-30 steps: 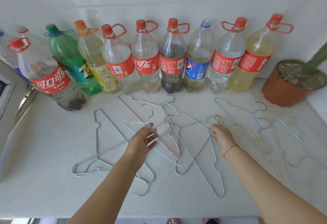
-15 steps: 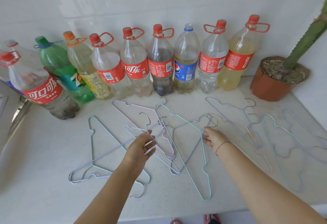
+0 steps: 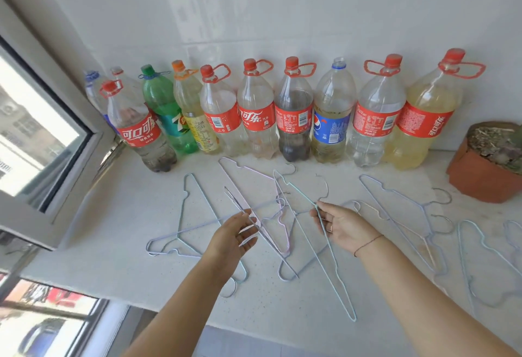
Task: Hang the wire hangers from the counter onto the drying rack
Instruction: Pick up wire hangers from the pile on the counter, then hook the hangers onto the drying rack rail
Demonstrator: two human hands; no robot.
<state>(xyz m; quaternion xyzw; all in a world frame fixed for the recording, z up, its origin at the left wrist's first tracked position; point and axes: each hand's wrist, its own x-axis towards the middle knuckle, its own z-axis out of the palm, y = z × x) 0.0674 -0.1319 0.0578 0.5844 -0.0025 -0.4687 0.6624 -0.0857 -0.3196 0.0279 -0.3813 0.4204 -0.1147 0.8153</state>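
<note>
Several thin wire hangers lie scattered and overlapping on the white counter [image 3: 118, 232], one at the left [image 3: 184, 210] and others at the right [image 3: 395, 210]. My left hand [image 3: 234, 239] grips a pale pink-white hanger [image 3: 271, 241], raised at a slant over the pile. My right hand [image 3: 341, 228] pinches a light blue hanger [image 3: 337, 272] just below its hook, and its long frame slopes down toward the counter's front edge. No drying rack is in view.
A row of large plastic soda bottles [image 3: 293, 119] stands along the tiled back wall. A terracotta plant pot [image 3: 480, 173] sits at the back right. An open window frame [image 3: 56, 159] juts in at the left. The counter's front edge runs just below my forearms.
Both hands have closed on a hanger each and raised it off the pile. The view has swung left, bringing the window into sight.
</note>
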